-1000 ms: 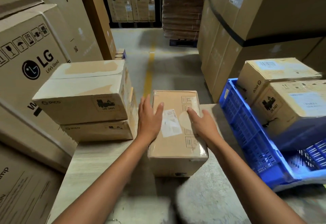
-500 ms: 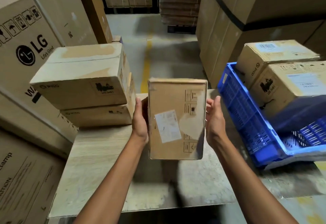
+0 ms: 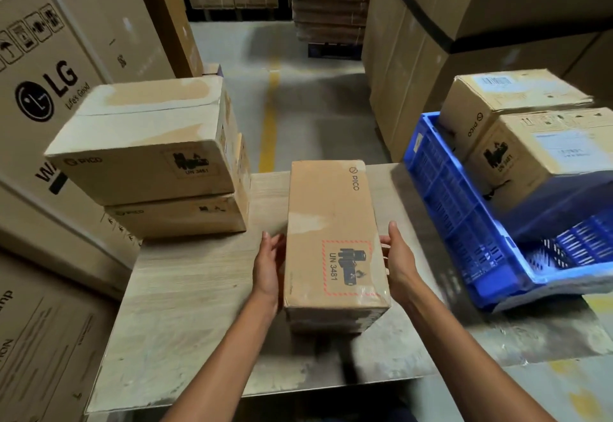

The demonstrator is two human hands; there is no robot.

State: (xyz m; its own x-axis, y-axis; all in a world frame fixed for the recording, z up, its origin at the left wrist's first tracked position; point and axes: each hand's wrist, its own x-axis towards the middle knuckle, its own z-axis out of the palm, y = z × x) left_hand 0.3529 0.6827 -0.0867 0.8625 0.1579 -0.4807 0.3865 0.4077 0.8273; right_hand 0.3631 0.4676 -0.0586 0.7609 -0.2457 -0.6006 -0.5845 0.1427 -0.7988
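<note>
Warehouse cartons wall you in on both sides, and a pale wooden tabletop (image 3: 185, 295) lies in front of you. Over its middle is the PICO carton (image 3: 331, 222), a long brown cardboard box with one narrow end toward you. I cannot tell whether it rests on the wood or hangs just above it. Its upper face carries the PICO logo at the far right corner and, nearer you, a black UN 3481 mark inside a red dashed frame. Glossy clear tape shines over that face, and pale scuffs mark the cardboard. Your left hand (image 3: 270, 265) and right hand (image 3: 396, 262) press against its long sides, fingers fairly straight rather than wrapped round it. Two stacked cartons (image 3: 149, 142) stand to the left. A blue plastic crate (image 3: 464, 239) holding two more boxes (image 3: 537, 156) sits to the right.
</note>
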